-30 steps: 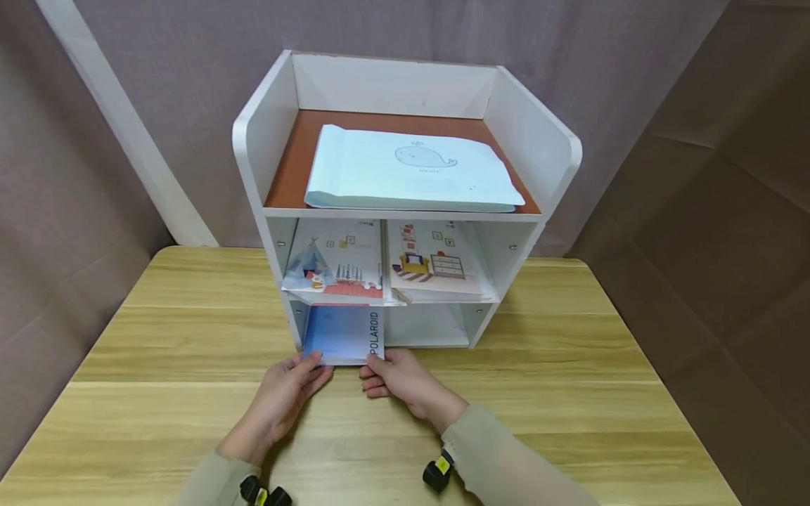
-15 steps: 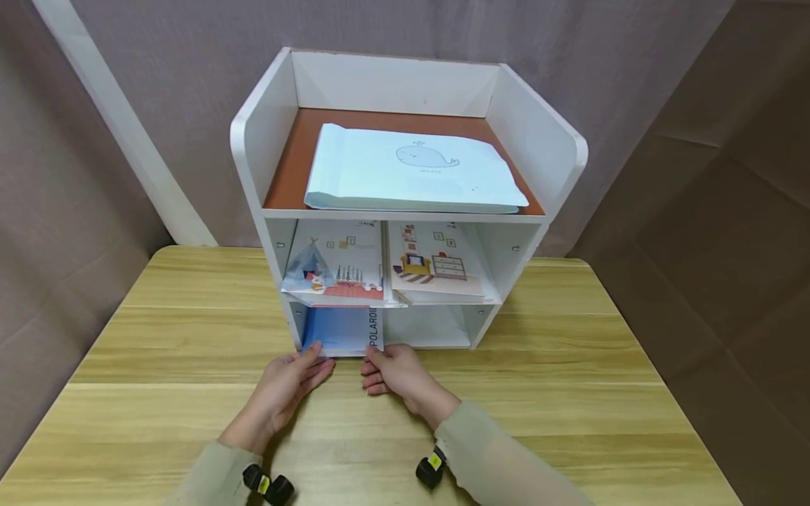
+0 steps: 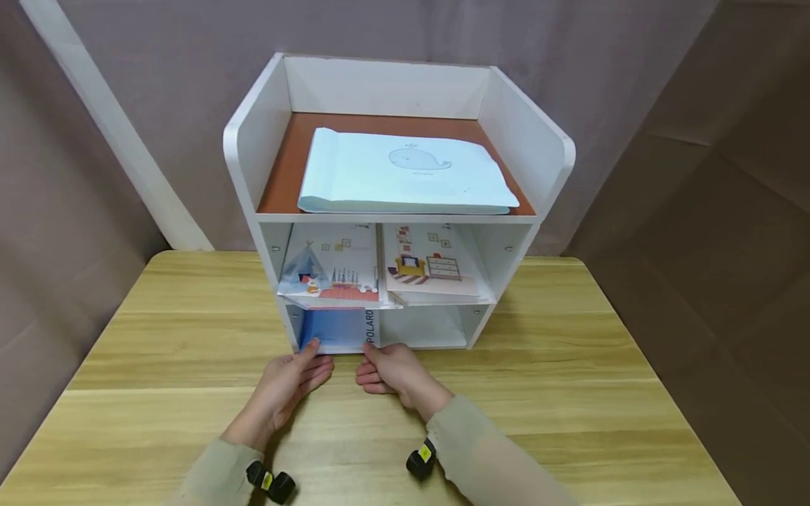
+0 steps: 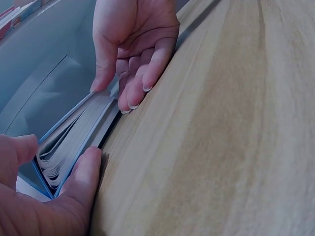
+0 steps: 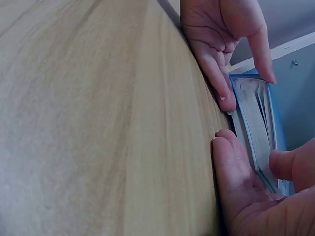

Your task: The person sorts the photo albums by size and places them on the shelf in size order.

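Note:
A blue book [image 3: 335, 329] marked "POLARO…" lies flat in the left part of the lowest compartment of a white shelf unit [image 3: 399, 218]. Its page edge [image 5: 258, 118] faces outward in the right wrist view, almost level with the shelf's front. My left hand [image 3: 285, 386] holds the left front corner, thumb at the upper cover and fingers below. At the right front corner my right hand [image 3: 401, 376] does the same, its thumb against the upper part of the book's edge. The back of the book is hidden under the middle shelf.
Two illustrated books, a tent one [image 3: 332, 260] and a yellow-chair one [image 3: 436, 263], lie side by side on the middle shelf, sticking out slightly. A pale book with a whale drawing [image 3: 354, 169] rests on the brown top. All stands on a wooden table [image 3: 569, 393].
The blue book has slid deeper into the lowest compartment, and more of its lettering is covered. Both hands have moved forward a little with it.

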`<move>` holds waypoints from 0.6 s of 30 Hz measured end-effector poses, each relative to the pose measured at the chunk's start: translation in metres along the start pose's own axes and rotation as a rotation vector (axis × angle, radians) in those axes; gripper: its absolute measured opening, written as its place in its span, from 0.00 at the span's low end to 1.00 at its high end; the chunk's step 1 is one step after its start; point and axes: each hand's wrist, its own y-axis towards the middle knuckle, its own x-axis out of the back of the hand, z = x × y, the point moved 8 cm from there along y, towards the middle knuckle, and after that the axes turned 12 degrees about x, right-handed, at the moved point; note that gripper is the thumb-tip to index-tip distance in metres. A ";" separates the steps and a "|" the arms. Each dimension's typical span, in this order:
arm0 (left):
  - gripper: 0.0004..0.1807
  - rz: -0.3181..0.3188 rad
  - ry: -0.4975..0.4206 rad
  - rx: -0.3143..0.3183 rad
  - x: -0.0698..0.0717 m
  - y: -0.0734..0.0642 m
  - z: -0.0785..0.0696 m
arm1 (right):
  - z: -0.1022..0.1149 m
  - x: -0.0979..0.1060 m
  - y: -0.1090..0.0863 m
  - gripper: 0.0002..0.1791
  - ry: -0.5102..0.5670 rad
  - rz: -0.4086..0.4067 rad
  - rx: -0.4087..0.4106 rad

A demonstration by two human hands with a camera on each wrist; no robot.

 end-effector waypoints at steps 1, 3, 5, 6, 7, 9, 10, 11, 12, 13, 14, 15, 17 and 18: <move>0.35 -0.003 0.000 -0.002 0.001 -0.001 0.000 | -0.001 -0.001 0.000 0.23 0.001 0.002 0.000; 0.35 -0.010 -0.002 -0.004 0.003 -0.002 0.001 | -0.003 -0.003 0.002 0.23 0.007 0.002 0.002; 0.34 -0.014 -0.009 -0.008 0.005 -0.003 0.000 | -0.003 -0.005 0.003 0.23 0.005 0.000 0.009; 0.34 -0.016 -0.013 -0.010 0.005 -0.003 0.000 | -0.003 -0.006 0.004 0.23 0.003 -0.002 0.011; 0.33 -0.017 -0.012 -0.012 0.005 -0.003 -0.001 | -0.003 -0.006 0.004 0.23 -0.002 -0.004 0.014; 0.33 -0.016 -0.011 -0.016 0.006 -0.002 -0.003 | -0.001 -0.007 0.005 0.23 -0.006 -0.010 0.015; 0.34 -0.017 -0.010 -0.017 0.006 -0.002 -0.004 | 0.000 -0.008 0.006 0.24 -0.008 -0.012 0.016; 0.34 -0.018 -0.004 -0.016 0.006 -0.002 -0.005 | 0.001 -0.008 0.006 0.24 -0.009 -0.013 0.016; 0.35 -0.020 0.005 -0.015 0.006 -0.002 -0.006 | 0.003 -0.008 0.006 0.24 -0.006 -0.013 0.013; 0.35 -0.019 0.014 -0.010 0.005 -0.002 -0.006 | 0.003 -0.009 0.005 0.25 -0.002 -0.009 0.010; 0.36 -0.018 0.025 -0.004 0.005 -0.002 -0.007 | 0.004 -0.009 0.005 0.25 0.006 -0.003 0.005; 0.36 -0.014 0.036 0.004 0.003 -0.004 -0.008 | 0.005 -0.009 0.004 0.25 0.013 0.008 0.002; 0.36 0.008 0.085 0.019 -0.002 -0.009 -0.008 | 0.009 -0.010 0.000 0.25 -0.006 0.044 0.017; 0.35 0.021 0.123 0.023 -0.005 -0.013 -0.008 | 0.012 -0.009 -0.003 0.24 -0.043 0.064 0.045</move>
